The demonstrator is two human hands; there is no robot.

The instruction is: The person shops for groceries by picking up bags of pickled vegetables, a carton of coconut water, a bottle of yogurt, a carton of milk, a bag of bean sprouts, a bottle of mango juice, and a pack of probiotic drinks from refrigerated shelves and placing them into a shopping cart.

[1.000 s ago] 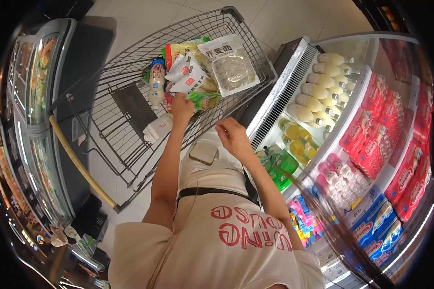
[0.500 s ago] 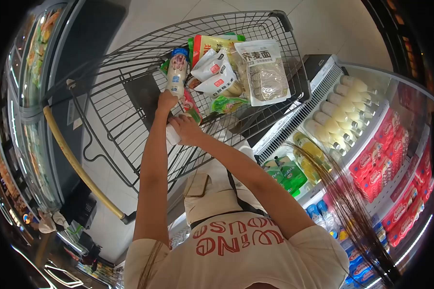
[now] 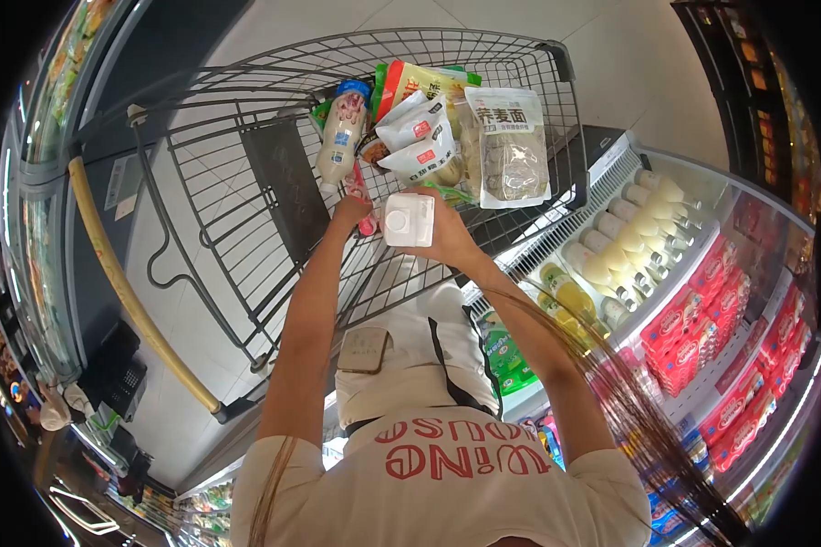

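My right hand (image 3: 445,230) is closed around a white carton (image 3: 409,221), its capped top facing up at me, above the near side of the shopping cart. Just left of the carton, my left hand (image 3: 351,211) reaches down beside a narrow pink package (image 3: 365,224); its fingertips are hidden. A cream-coloured bottle (image 3: 341,137) with a blue end lies in the cart just beyond that hand. Farther in are white pouches (image 3: 420,146), a yellow and red bag (image 3: 415,82) and a clear-fronted noodle pack (image 3: 511,150).
The wire cart (image 3: 219,196) stands in front of me, its yellow handle (image 3: 137,292) on the left. At the right, a chilled shelf holds white bottles (image 3: 629,223), red packs (image 3: 689,328) and green packs (image 3: 506,356). Another display case (image 3: 41,237) lines the left.
My left hand has come off the cream-coloured bottle, which now lies in the cart. My right hand has moved right and lifted the white carton into clear view.
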